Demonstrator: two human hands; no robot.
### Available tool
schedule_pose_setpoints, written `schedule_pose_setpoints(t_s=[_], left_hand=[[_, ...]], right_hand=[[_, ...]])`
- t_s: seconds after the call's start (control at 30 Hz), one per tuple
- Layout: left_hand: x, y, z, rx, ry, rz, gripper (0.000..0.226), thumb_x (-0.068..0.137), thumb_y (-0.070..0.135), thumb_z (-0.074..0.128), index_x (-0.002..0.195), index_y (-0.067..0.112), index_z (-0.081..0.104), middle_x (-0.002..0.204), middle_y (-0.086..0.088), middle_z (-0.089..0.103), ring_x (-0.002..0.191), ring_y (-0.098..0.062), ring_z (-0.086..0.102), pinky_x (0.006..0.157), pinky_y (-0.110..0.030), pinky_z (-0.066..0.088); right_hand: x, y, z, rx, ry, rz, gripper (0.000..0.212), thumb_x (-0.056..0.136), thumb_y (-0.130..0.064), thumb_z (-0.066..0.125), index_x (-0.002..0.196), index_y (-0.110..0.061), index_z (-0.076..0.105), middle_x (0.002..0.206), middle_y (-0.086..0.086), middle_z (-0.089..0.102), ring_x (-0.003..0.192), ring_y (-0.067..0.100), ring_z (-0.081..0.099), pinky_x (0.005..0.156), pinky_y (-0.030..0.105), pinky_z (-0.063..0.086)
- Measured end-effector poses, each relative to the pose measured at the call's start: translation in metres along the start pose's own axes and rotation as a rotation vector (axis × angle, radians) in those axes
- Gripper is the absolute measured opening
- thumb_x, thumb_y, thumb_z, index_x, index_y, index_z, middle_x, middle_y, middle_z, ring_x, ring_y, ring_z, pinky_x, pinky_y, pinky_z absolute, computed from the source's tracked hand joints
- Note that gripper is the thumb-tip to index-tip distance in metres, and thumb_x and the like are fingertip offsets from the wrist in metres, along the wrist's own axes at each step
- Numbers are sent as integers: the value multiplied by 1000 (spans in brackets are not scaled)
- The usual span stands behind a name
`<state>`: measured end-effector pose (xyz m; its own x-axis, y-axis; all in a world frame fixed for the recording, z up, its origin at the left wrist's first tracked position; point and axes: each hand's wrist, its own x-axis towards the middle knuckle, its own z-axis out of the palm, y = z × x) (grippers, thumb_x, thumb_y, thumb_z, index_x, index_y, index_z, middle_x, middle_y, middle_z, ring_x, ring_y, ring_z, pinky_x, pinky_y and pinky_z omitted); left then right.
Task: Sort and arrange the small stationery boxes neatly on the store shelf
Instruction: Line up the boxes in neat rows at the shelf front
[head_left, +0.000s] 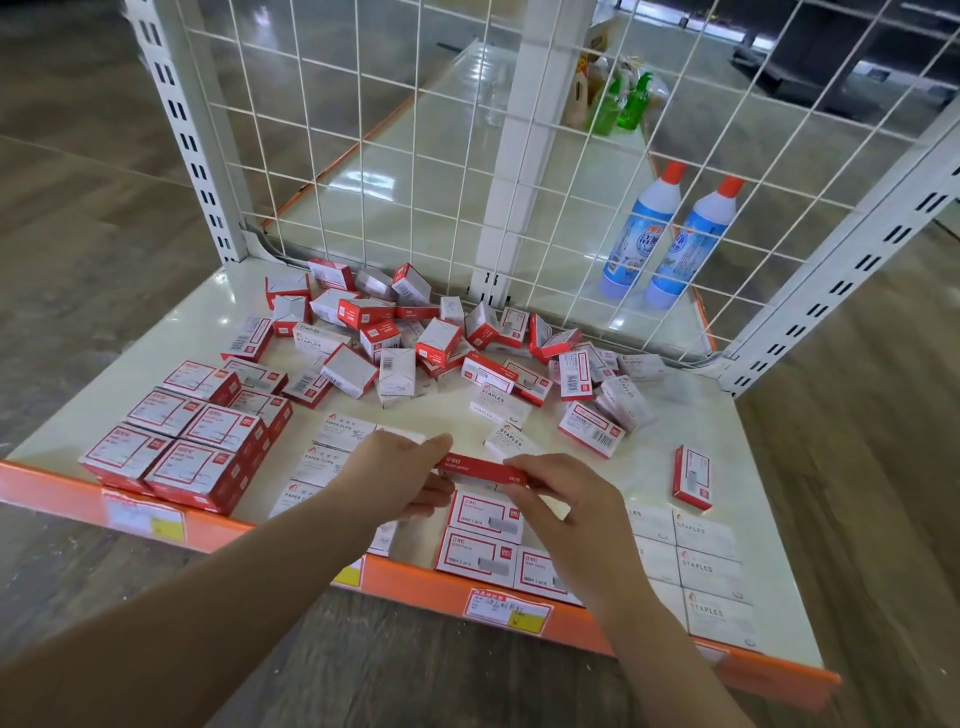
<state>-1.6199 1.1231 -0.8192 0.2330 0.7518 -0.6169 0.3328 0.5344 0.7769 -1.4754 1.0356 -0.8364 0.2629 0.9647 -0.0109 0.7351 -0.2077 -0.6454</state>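
Note:
My left hand (396, 477) and my right hand (570, 499) together hold a small red staple box (480, 467) by its two ends, just above the front middle of the white shelf (727, 431). Below it lie red-framed boxes in a row (480, 540). White paper-clip boxes (332, 447) are lined up to the left, white staples boxes (709, 566) to the right. A block of stacked red boxes (182, 441) stands at the front left. A loose heap of mixed boxes (415, 338) fills the back of the shelf.
A single red box (692, 477) stands on edge at the right. The shelf has an orange front rail (415, 582) with price tags. A white wire grid (415, 156) closes the back; behind it stand two blue bottles (660, 234) and green bottles (623, 98).

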Motion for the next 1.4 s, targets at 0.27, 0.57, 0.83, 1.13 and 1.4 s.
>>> schedule_pose_setpoints(t_s=[0.27, 0.57, 0.83, 1.13, 1.4], left_hand=[[-1, 3, -2, -134, -68, -110, 3, 88, -4, 56, 88, -2, 57, 95, -20, 68, 87, -29, 67, 79, -36, 56], [1, -1, -2, -106, -124, -42, 20, 87, -4, 57, 103, 8, 54, 92, -13, 69, 82, -27, 69, 74, -34, 58], [-2, -3, 6, 52, -114, 63, 22, 84, -7, 58, 96, 9, 49, 82, -5, 67, 75, -17, 64, 62, -23, 57], [3, -10, 9, 148, -85, 105, 19, 87, -5, 54, 95, 11, 48, 84, -4, 66, 76, -16, 63, 61, -21, 55], [8, -11, 15, 247, -119, 165, 16, 88, 4, 57, 92, 18, 50, 89, -2, 67, 79, -17, 65, 64, -23, 55]], right_hand=[[2, 1, 4, 22, -30, 61, 20, 88, -26, 60, 106, -34, 54, 122, -16, 53, 103, -4, 44, 94, 8, 34], [2, 13, 0, 227, -66, 155, 44, 82, -20, 69, 119, -34, 50, 119, -17, 59, 107, 2, 56, 95, 20, 45], [5, 14, -3, 120, -44, 111, 43, 84, -14, 66, 117, -34, 49, 111, -22, 53, 103, -2, 52, 96, 18, 43], [1, 18, -4, 90, -91, 135, 42, 84, -18, 66, 121, -30, 51, 121, -14, 58, 108, 2, 54, 96, 19, 43], [-2, 25, -11, 69, -104, 116, 34, 85, -21, 65, 113, -34, 52, 114, -19, 59, 104, 2, 56, 95, 16, 44]])
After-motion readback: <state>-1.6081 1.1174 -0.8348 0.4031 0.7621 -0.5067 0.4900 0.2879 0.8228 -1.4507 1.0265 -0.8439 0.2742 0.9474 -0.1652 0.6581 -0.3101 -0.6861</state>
